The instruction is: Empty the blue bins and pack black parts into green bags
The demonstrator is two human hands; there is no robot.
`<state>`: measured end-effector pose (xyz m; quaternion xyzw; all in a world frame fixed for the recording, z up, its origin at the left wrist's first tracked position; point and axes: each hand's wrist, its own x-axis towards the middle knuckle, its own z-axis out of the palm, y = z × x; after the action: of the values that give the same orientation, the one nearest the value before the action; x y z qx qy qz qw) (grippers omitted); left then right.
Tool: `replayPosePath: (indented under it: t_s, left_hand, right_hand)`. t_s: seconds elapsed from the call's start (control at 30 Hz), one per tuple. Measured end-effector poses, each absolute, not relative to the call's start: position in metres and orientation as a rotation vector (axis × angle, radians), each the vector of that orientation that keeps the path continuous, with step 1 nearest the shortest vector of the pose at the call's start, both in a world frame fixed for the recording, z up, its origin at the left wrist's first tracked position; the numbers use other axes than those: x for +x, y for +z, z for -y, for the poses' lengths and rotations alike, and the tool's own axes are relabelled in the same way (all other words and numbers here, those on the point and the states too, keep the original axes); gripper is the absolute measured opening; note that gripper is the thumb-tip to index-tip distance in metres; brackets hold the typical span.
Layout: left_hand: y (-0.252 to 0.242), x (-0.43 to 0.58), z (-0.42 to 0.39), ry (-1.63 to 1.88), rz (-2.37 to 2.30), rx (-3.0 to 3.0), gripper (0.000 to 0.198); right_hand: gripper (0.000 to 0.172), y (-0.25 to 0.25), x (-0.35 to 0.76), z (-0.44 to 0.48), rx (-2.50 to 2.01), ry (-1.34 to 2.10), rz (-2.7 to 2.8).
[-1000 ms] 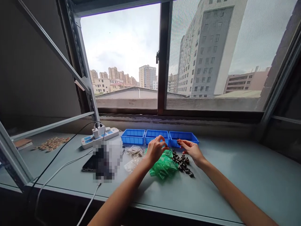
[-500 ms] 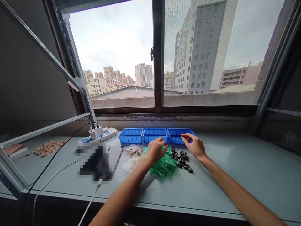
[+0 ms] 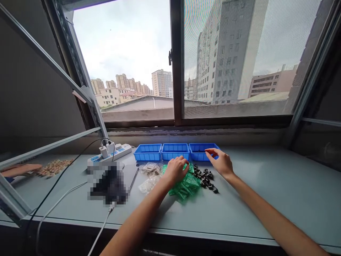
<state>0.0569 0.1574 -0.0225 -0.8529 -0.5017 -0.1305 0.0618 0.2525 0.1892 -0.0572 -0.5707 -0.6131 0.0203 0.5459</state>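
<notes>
My left hand (image 3: 176,171) hovers over a heap of green plastic bags (image 3: 185,188), its fingers bent and its thumb apart from them; I see nothing held. Above the near right side of the right-hand blue bin (image 3: 204,156), my right hand (image 3: 220,163) has thumb and index finger curved together at the tips. Whether a small part is between them is too small to make out. A few dark bits lie inside that bin. Small black-and-metallic parts (image 3: 206,179) lie loose on the table between my hands. Clear plastic bags (image 3: 150,177) with small pieces are left of the green heap.
Two more blue bins (image 3: 147,153) stand in the same row by the window. A power strip (image 3: 119,153), cables (image 3: 66,192), a thin dark rod (image 3: 134,179) and a blurred-out dark object (image 3: 109,186) are at left. Another person's hand (image 3: 23,170) is beside a tan pile (image 3: 54,168).
Another person's hand has come in at the far left beside the tan pile. My own hands have hardly moved; the view has shifted slightly.
</notes>
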Motion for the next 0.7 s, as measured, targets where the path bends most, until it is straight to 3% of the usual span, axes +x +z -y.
replayPosePath:
  t_s: [0.7]
  left_hand:
    - [-0.0236,0.0593,-0.1589,-0.361,1.553,-2.611,0.022]
  right_hand:
    - [0.029,-0.0587,0.2576,-0.1961,-1.215,0.037,1.541]
